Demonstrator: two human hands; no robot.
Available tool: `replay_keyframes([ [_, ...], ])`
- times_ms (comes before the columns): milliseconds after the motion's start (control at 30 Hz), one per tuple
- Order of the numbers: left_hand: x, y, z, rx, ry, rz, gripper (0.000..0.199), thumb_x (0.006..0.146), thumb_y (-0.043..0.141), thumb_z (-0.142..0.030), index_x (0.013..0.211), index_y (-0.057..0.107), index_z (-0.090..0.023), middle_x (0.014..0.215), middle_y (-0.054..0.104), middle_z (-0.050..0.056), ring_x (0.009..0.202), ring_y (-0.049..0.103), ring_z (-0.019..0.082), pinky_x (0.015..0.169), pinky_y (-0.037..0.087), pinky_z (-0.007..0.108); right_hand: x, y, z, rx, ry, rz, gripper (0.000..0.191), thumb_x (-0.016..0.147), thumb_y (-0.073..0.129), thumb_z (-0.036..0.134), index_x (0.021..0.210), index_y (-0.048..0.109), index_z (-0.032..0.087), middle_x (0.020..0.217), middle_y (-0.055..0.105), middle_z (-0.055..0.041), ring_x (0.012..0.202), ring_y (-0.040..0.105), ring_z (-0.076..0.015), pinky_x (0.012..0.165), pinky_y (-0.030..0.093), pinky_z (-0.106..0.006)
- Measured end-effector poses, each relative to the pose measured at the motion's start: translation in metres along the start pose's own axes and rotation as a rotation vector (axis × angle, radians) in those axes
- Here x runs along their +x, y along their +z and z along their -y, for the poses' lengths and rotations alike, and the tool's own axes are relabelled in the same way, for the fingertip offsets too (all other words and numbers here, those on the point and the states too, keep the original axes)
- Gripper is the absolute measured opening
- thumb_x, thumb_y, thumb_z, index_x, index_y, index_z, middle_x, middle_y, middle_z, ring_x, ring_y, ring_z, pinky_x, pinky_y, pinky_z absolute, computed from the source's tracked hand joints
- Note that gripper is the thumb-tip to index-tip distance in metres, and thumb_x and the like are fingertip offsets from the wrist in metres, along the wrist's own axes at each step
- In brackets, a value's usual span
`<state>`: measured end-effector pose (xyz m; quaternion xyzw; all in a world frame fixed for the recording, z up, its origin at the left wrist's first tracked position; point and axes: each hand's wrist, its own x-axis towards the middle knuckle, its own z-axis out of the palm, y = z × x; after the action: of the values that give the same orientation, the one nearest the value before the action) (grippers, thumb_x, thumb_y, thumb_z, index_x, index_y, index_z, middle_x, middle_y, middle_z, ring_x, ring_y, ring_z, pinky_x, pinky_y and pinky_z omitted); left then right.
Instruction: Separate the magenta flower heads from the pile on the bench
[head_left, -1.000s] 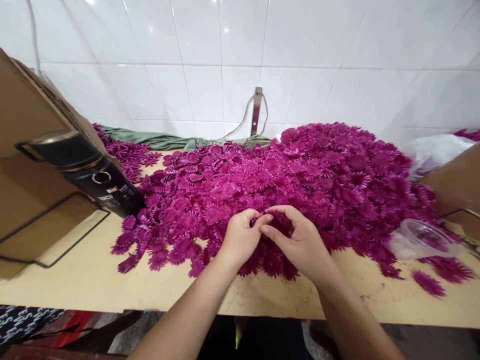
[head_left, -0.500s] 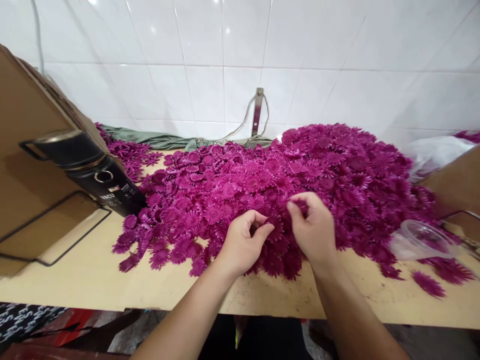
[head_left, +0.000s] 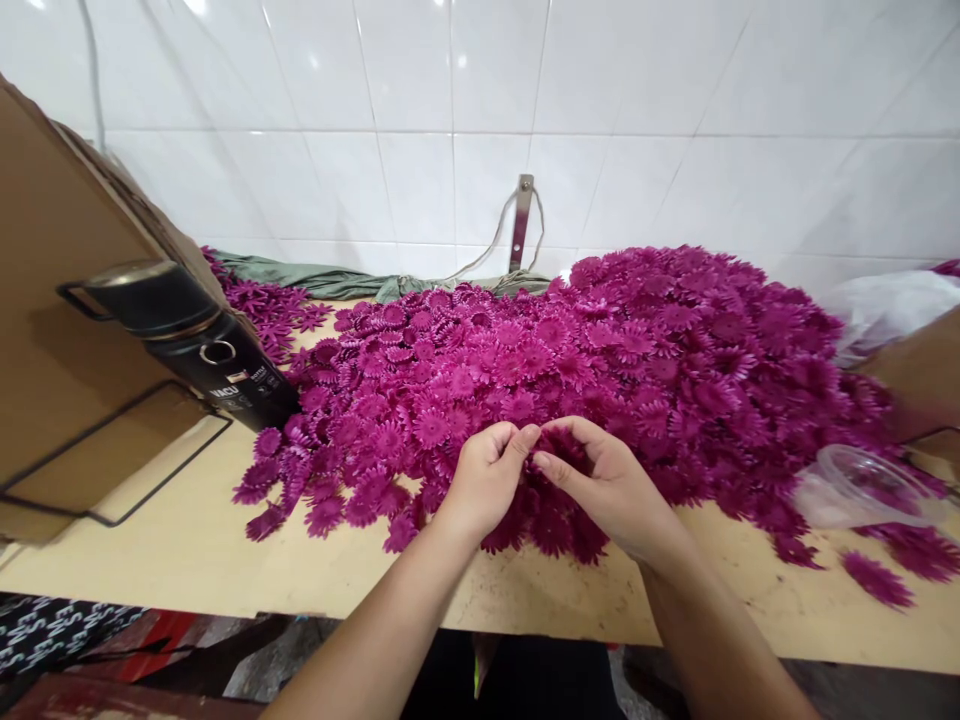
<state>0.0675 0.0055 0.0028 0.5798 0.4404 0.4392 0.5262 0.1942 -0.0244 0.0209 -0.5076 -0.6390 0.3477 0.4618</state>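
A large heap of purple artificial flower heads with fringed petals covers the middle of the table. My left hand is over the heap's front edge, thumb and forefinger pinched together at a purple flower head. My right hand meets it there from the right, its thumb and forefinger curled round purple petals between the two hands. The fingertips of both hands nearly touch. Fingers and petals hide exactly where each flower head is gripped.
On the left, a black vacuum bottle leans near a cardboard box and a black wire frame. A clear plastic tub lies at the right, near white plastic. Green cloth runs along the tiled wall.
My right hand has moved left and slightly down, closing the gap to my left hand. My left hand stays in nearly the same place. The view has shifted slightly.
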Motion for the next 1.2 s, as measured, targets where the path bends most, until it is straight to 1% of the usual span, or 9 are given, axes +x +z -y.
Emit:
replay_keyframes([
  [100, -0.004, -0.001, -0.001, -0.025, 0.005, 0.06, 0.04, 0.074, 0.051, -0.054, 0.059, 0.044, -0.018, 0.055, 0.038, -0.005, 0.054, 0.035, 0.009, 0.051, 0.032, 0.022, 0.001, -0.001, -0.002, -0.06, -0.006, -0.088, 0.009, 0.073, 0.059, 0.028, 0.076, 0.058, 0.019, 0.07, 0.064, -0.001, 0.067, 0.06, -0.017, 0.063, 0.049, -0.029],
  [233, -0.012, 0.0, -0.007, 0.033, 0.026, 0.112, 0.018, 0.073, 0.058, -0.034, 0.068, 0.051, -0.017, 0.062, 0.046, -0.005, 0.057, 0.04, 0.009, 0.056, 0.035, 0.022, 0.001, 0.001, -0.01, -0.228, -0.029, -0.237, 0.01, 0.079, 0.049, 0.023, 0.072, 0.056, 0.019, 0.066, 0.061, -0.0008, 0.063, 0.056, -0.0163, 0.061, 0.044, -0.029],
  [400, -0.013, -0.002, -0.01, 0.08, 0.028, 0.05, 0.023, 0.073, 0.055, -0.032, 0.058, 0.043, -0.018, 0.054, 0.038, -0.006, 0.053, 0.034, 0.009, 0.051, 0.029, 0.022, 0.004, -0.002, -0.013, -0.178, -0.024, -0.239, 0.012, 0.08, 0.05, 0.026, 0.073, 0.055, 0.019, 0.062, 0.057, 0.0003, 0.057, 0.052, -0.0148, 0.055, 0.043, -0.027],
  [467, -0.01, -0.003, -0.008, 0.056, 0.019, 0.027, 0.029, 0.074, 0.054, -0.037, 0.056, 0.04, -0.019, 0.054, 0.036, -0.006, 0.053, 0.033, 0.008, 0.05, 0.029, 0.021, 0.004, -0.003, -0.008, -0.108, -0.039, -0.215, 0.011, 0.081, 0.052, 0.028, 0.08, 0.057, 0.019, 0.068, 0.059, -0.0009, 0.062, 0.055, -0.0152, 0.06, 0.045, -0.027],
  [633, -0.005, -0.002, -0.003, -0.055, -0.026, 0.02, 0.05, 0.068, 0.054, -0.062, 0.051, 0.032, -0.02, 0.051, 0.027, -0.007, 0.049, 0.025, 0.007, 0.046, 0.025, 0.021, 0.002, -0.001, 0.001, -0.013, -0.037, 0.059, 0.011, 0.079, 0.056, 0.03, 0.083, 0.058, 0.02, 0.076, 0.062, -0.0012, 0.071, 0.058, -0.0155, 0.067, 0.048, -0.028],
  [767, -0.006, -0.003, -0.001, -0.094, -0.04, 0.1, 0.054, 0.068, 0.045, -0.071, 0.054, 0.036, -0.02, 0.053, 0.03, -0.006, 0.051, 0.03, 0.008, 0.048, 0.028, 0.023, 0.003, 0.0, -0.004, 0.073, 0.007, 0.068, 0.011, 0.076, 0.059, 0.03, 0.076, 0.056, 0.019, 0.066, 0.057, 0.0015, 0.062, 0.054, -0.0134, 0.061, 0.046, -0.026],
  [1000, -0.015, -0.003, -0.002, 0.018, 0.053, 0.091, 0.024, 0.075, 0.053, -0.039, 0.066, 0.043, -0.019, 0.061, 0.038, -0.006, 0.057, 0.035, 0.01, 0.055, 0.031, 0.023, 0.009, 0.003, -0.009, 0.03, -0.019, -0.147, 0.011, 0.074, 0.054, 0.027, 0.067, 0.054, 0.019, 0.062, 0.054, 0.0014, 0.059, 0.051, -0.0137, 0.057, 0.043, -0.026],
  [1133, -0.024, -0.004, -0.004, 0.114, 0.115, 0.089, 0.025, 0.074, 0.055, -0.034, 0.061, 0.04, -0.019, 0.059, 0.037, -0.006, 0.057, 0.035, 0.01, 0.056, 0.031, 0.023, 0.015, -0.013, -0.015, -0.133, 0.01, -0.442, 0.008, 0.073, 0.054, 0.027, 0.07, 0.055, 0.019, 0.062, 0.055, 0.0007, 0.057, 0.05, -0.0146, 0.057, 0.042, -0.029],
  [1200, -0.024, -0.007, -0.004, 0.08, 0.107, 0.081, 0.028, 0.076, 0.054, -0.035, 0.059, 0.038, -0.02, 0.057, 0.035, -0.006, 0.056, 0.034, 0.01, 0.055, 0.031, 0.023, 0.017, -0.025, -0.016, -0.146, 0.033, -0.477, 0.011, 0.072, 0.055, 0.03, 0.073, 0.056, 0.019, 0.06, 0.054, 0.0011, 0.055, 0.049, -0.0145, 0.056, 0.042, -0.03],
])
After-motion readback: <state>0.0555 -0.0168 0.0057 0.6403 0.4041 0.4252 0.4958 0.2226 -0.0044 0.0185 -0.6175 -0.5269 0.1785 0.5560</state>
